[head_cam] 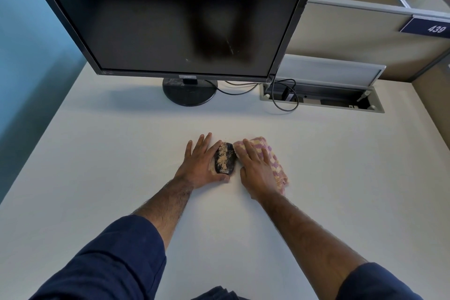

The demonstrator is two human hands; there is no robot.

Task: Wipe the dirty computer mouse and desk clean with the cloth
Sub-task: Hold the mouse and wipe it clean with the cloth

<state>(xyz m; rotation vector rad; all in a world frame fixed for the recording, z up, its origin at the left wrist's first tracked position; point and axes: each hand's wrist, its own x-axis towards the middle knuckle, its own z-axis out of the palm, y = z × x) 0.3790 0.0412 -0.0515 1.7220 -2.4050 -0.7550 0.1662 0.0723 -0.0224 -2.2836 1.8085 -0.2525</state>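
- Black mouse point(225, 158) on the white worktop point(121, 153), near its middle, in front of the monitor and well apart from it, long axis pointing away from the person.
- Tan powder point(222, 159) strewn over the top of the mouse, thickest along the left half; right half mostly bare black.
- Left hand point(198, 165) on the worktop just left of the mouse. Grip half closed on it: index finger laid against the far left edge, thumb hooked round the near end, other fingers straight and spread on the surface.
- Right hand point(255, 170) palm down on the cloth. Grip wide open, fingers straight and pressing, nothing pinched; fingertips aimed toward the far left, close to the right side of the mouse.
- Cloth point(272, 161), checked in pale yellow and purplish pink, bunched under the right hand just right of the mouse. Far left corner touching the mouse or just short of it; cannot tell which.
- Dark monitor point(170, 19) with a black screen, standing on a round base point(190, 92) at the back of the worktop.
- Black cables point(286, 110) looping from behind the monitor into an open hatch point(321, 102) sunk in the worktop at the back right, its lid point(328, 70) raised.
- Beige partition point(353, 31) behind the hatch, with a blue plate point(431, 28) reading 439.
- Dark blue sleeves point(109, 263) on both arms, forearms bare.
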